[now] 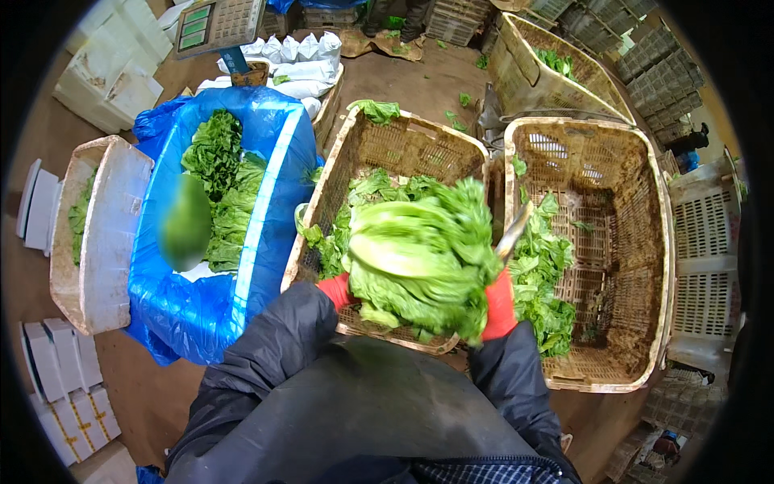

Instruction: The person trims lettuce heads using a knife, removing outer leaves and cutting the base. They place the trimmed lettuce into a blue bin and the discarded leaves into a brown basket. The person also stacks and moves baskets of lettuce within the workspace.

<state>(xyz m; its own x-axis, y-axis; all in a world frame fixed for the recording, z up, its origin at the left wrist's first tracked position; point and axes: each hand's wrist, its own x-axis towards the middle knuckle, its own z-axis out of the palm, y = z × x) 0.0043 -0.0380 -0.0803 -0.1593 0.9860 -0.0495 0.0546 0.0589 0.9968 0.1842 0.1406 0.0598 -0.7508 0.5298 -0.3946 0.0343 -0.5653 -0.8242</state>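
Note:
A large head of green leaf lettuce (419, 258) is held up in front of me over the middle crate. My left hand (334, 290), in a red glove, grips its left side; the fingers are mostly hidden by leaves. At its right side is my red-gloved right hand (500, 306), closed round a knife (514, 231) whose blade points up and away. The knife's handle is hidden in the glove. The lettuce is slightly blurred. Loose leaves lie beneath it in the brown-stained middle crate (463, 143).
Left stands a blue-lined box (274, 161) holding lettuce (242, 210), with a blurred green shape (185, 222) over it. Beyond it is a white foam box (105, 242). Trimmed leaves (544, 282) lie in the right crate (657, 242). A scale (218, 28) and another crate (556, 89) stand farther back.

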